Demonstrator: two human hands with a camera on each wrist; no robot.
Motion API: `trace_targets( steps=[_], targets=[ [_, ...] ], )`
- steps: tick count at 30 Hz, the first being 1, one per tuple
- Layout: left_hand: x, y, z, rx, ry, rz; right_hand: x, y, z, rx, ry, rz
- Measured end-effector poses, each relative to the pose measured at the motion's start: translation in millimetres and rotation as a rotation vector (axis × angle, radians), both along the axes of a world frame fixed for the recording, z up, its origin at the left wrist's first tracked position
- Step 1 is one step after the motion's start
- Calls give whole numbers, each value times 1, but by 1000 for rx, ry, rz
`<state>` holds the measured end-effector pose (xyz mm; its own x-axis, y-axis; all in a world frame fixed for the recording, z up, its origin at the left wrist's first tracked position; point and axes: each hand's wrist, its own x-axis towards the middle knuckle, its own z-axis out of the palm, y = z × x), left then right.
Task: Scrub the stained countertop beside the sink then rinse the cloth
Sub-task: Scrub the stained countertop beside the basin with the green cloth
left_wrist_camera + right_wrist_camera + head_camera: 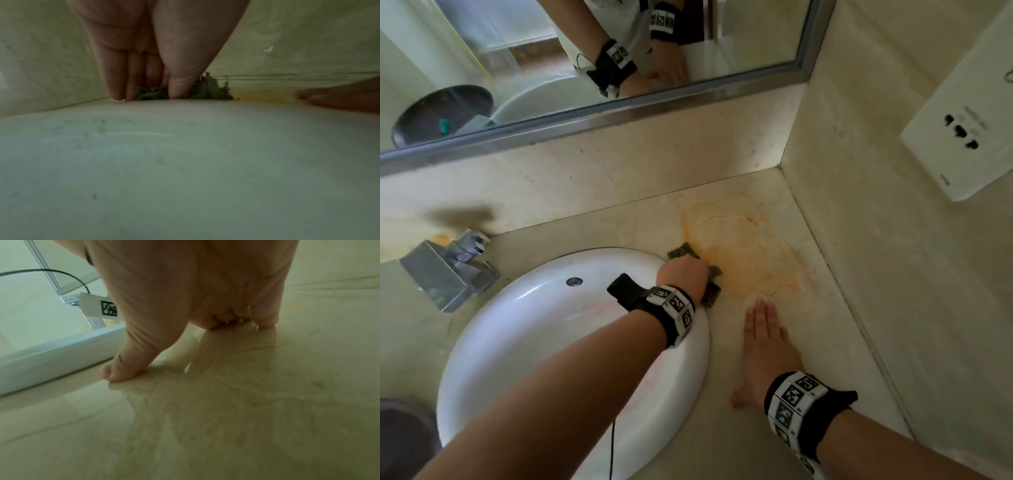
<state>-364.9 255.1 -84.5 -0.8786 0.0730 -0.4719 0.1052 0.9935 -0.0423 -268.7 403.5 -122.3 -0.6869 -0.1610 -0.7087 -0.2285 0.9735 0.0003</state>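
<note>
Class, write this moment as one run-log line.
phase: scrubbing | left hand: grips cloth at stain edge | right hand: flat on countertop | rinse: not yet done

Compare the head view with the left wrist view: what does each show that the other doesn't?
Head view only: the faucet, mirror, wall socket, and the stain's full outline. Left wrist view only: the fingers from beneath, pressing on the cloth. Both: the left hand on the green cloth, the yellow stain, and the right hand flat on the countertop.

Sink [524,329] left of stain [743,246]; cloth [710,270] between them; faucet [448,270] behind sink.
</note>
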Motion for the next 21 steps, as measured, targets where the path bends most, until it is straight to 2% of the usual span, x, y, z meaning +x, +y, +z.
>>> trace_targets(
  steps=[6, 11, 16, 21],
  targets=[
    [-32, -26, 1, 16, 2, 129, -2, -2, 3, -9, -13, -7],
    [8, 12, 8, 53, -84, -108, -2, -3, 7, 9, -20, -11],
    [65, 54, 11, 9, -167, -227, -4, 1, 7, -10, -47, 5],
    [47, 43, 12, 11, -76, -271, -2, 0, 8, 7, -19, 3]
  ],
)
